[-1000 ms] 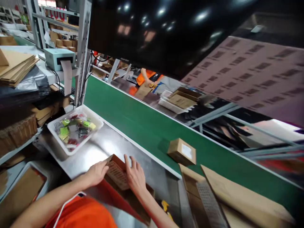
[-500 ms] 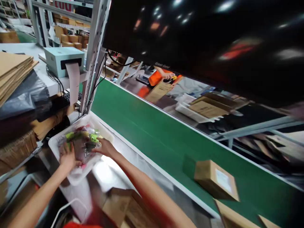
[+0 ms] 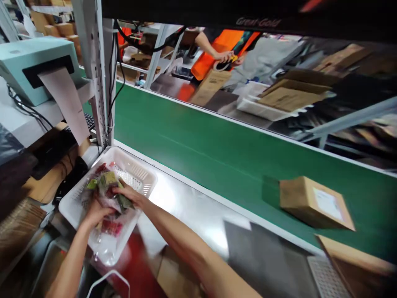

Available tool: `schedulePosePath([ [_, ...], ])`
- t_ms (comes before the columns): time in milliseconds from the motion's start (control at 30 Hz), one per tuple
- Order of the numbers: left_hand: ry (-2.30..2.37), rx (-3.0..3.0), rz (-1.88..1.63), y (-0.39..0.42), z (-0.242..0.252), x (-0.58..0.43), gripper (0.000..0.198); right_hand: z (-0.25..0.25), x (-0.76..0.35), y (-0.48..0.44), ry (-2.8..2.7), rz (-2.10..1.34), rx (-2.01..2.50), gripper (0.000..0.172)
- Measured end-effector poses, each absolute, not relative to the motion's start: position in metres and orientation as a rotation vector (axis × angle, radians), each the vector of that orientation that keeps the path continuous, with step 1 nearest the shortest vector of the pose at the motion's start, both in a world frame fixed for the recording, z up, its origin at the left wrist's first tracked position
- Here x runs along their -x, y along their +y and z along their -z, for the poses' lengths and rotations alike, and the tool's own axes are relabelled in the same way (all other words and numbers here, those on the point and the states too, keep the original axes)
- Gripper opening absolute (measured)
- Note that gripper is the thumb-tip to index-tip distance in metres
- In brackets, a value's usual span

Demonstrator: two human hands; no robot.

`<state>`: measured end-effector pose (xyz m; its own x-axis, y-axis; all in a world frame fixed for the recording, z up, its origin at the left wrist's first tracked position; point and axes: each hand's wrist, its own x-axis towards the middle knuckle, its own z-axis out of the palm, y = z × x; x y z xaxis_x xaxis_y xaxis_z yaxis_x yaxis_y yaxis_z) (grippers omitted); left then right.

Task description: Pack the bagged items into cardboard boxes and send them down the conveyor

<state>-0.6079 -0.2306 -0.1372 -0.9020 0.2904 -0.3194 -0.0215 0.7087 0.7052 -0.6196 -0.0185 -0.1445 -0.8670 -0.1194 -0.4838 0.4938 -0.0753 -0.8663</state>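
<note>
A white perforated basket (image 3: 141,174) sits at the left end of the steel worktop and holds several clear-wrapped green, red and yellow packets (image 3: 107,184). My left hand (image 3: 94,213) and my right hand (image 3: 128,194) are both inside the basket, fingers closed around the bunch of packets from either side. The bunch is gathered between my palms, slightly above the basket floor. Below the basket, at the frame's bottom, a brown open carton (image 3: 173,273) shows, blurred.
A green conveyor belt (image 3: 198,140) runs behind the worktop and carries a sealed labelled cardboard box (image 3: 314,203). A teal label printer (image 3: 34,62) with paper hanging out stands at left beside a metal post (image 3: 97,74). Across the belt, another person in orange handles a carton (image 3: 211,85).
My hands left the carton in front of me and went left into the basket, where they closed on the packets. The view swung left; the box on the belt sits farther right in frame.
</note>
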Motion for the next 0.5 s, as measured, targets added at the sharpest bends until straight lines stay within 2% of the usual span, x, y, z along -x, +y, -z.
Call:
schedulePosePath([
  [100,2.178,-0.358,-1.454,-0.234,0.131,0.615,0.069,0.138,0.615,-0.032,1.619,2.143,-0.381,0.085],
  [200,2.083,-0.274,-1.541,-0.239,0.127,0.622,0.054,0.13,0.612,-0.042,1.535,2.242,-0.404,0.07],
  [367,2.077,-0.209,-1.58,-0.236,0.105,0.629,0.045,0.113,0.608,-0.047,1.51,2.35,-0.459,0.057],
  [500,2.018,-0.287,-1.737,-0.221,0.082,0.63,0.053,0.084,0.604,-0.037,1.594,2.419,-0.466,0.059],
])
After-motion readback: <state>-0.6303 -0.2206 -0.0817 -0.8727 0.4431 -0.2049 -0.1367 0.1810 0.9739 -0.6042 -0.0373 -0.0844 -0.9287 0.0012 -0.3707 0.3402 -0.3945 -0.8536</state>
